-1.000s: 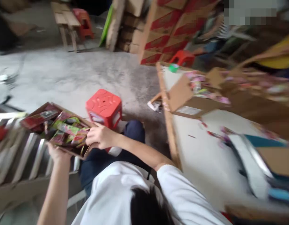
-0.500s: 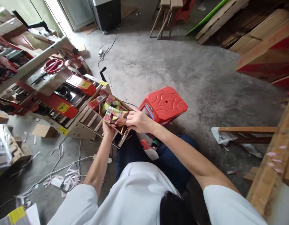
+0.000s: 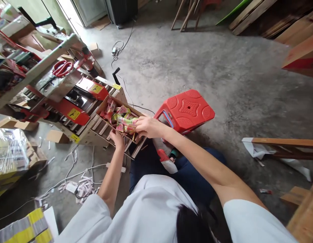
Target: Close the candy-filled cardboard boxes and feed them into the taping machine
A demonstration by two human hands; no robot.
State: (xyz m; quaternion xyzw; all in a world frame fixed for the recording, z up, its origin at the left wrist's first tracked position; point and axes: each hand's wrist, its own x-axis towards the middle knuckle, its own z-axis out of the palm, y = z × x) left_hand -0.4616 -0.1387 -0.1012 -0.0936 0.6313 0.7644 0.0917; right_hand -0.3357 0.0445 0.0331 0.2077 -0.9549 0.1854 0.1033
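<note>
An open cardboard box (image 3: 127, 106) sits tilted on the roller conveyor (image 3: 97, 123), filled with small shiny red, pink and yellow-green wrapped packets (image 3: 122, 116). Thin stick-like ends show among them near the right end. My left hand (image 3: 117, 138) grips the box's near side from below, part of its fingers hidden under it. At the right end, my right hand (image 3: 147, 127) curls over the contents, with a long wrapped packet reaching its fingertips. The exact hold of those fingertips is partly hidden.
A taping machine (image 3: 70, 87) with red-handled scissors (image 3: 62, 68) on top adjoins the conveyor at left. Beyond my knees stands a red plastic stool (image 3: 189, 109). Cables and paper scraps (image 3: 81, 189) litter the floor; a crank handle (image 3: 116, 76) sticks up behind the box.
The view has shifted, so everything appears further right. Packets at the box's left end lie differently, and its left rim shows more. Both hands stay at the box.
</note>
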